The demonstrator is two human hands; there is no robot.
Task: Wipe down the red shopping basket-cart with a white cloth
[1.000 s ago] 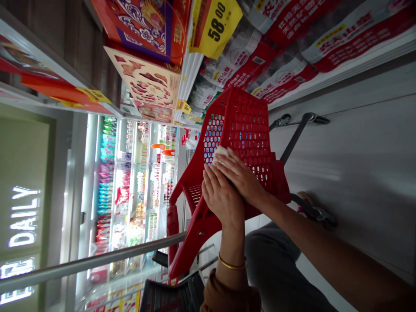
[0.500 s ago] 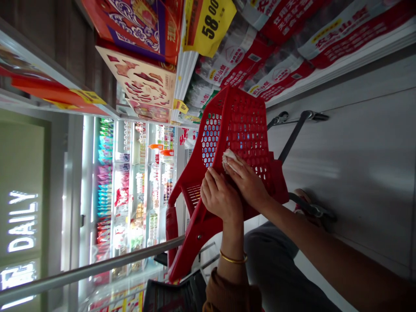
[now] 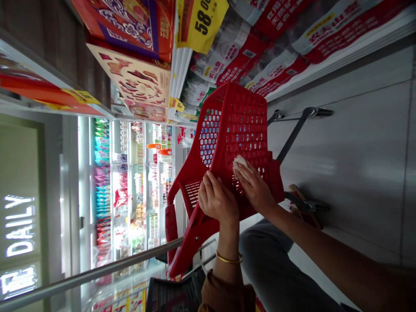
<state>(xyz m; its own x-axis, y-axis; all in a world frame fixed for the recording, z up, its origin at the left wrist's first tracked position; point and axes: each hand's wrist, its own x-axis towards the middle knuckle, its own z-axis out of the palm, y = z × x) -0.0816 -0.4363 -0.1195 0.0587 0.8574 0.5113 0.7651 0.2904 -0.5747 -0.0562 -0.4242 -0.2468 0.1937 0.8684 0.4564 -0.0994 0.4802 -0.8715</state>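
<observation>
The picture lies on its side. My right hand (image 3: 255,188) presses a crumpled white tissue or cloth (image 3: 241,167) against the perforated wall of a red plastic shopping basket (image 3: 247,117). My left hand (image 3: 217,201), with a gold bangle (image 3: 229,259) on its wrist and a brown sleeve (image 3: 225,294) behind it, grips the basket's thick red rim close by. The basket stands on a wheeled metal cart frame (image 3: 292,138). Most of the tissue is hidden under my right fingers.
Bundled packs of bottled water (image 3: 247,56) and printed gift boxes (image 3: 130,78) fill the shelves, with a yellow 58.00 price tag (image 3: 201,26). A lit refrigerated case (image 3: 136,186) and metal rail (image 3: 97,268) stand beyond. A dark basket (image 3: 172,294), grey trouser leg (image 3: 266,268) and tiled floor (image 3: 351,164) show.
My right hand and the tissue have slid across the basket wall towards the picture's right. My left hand stays on the rim. The whole view has drifted slightly.
</observation>
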